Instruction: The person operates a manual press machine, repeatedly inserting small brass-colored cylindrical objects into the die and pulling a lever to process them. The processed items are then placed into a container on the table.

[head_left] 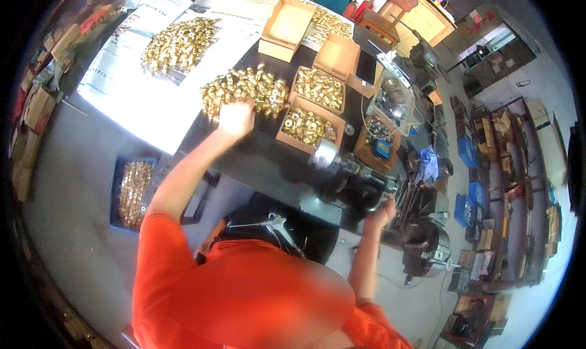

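My left hand [237,118] rests at the near edge of a loose pile of brass fittings [250,86] on the dark table. Its fingers are curled closed, and whatever they pinch is hidden. To the right, my right hand [383,210] is closed round a handle at the right end of a small bench machine [357,184]. A silver chuck-like cylinder [325,152] forms the machine's left end. Just behind it stands an open cardboard box [293,143] filled with brass fittings, and a second filled box [332,108] sits beyond that.
More fittings lie in a heap [180,44] on newspaper [131,74] at the far left. An open cardboard box [287,28] stands behind the pile. A blue crate [115,196] of parts is on the floor at left. An air blow gun [278,227] lies before me; shelves [513,196] line the right.
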A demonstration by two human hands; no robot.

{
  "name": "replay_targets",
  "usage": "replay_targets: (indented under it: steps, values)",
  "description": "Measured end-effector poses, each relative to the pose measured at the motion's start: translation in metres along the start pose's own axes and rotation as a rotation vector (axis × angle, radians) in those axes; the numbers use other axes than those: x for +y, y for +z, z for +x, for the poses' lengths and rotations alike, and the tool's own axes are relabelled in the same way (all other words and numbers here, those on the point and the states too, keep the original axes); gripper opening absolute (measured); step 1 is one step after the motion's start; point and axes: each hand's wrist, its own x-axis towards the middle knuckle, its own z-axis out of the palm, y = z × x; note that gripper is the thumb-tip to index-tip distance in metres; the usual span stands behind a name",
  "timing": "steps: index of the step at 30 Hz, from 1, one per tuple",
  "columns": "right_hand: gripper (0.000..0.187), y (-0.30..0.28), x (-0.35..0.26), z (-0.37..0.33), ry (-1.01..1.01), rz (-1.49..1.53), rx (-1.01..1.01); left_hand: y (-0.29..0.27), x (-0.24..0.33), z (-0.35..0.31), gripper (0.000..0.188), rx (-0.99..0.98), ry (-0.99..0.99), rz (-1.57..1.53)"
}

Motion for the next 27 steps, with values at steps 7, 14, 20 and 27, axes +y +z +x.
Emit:
replay_targets:
  steps: [7,14,20,27]
  values:
    - [0.013,-0.011,0.005,-0.008,0.024,0.044,0.128,-0.038,0.026,-0.015,0.014,-0.406,-0.127,-1.263]
    - [0.013,-0.016,0.005,-0.005,0.019,0.009,0.157,-0.065,0.084,-0.044,0.014,-0.466,0.249,-1.715]
    - [0.016,-0.007,-0.005,-0.016,-0.022,0.016,0.105,-0.065,0.087,-0.042,0.012,-0.504,0.135,-1.661]
    - [0.018,-0.008,-0.044,-0.043,-0.042,-0.024,0.005,-0.069,0.084,-0.031,0.012,-0.559,0.257,-1.565]
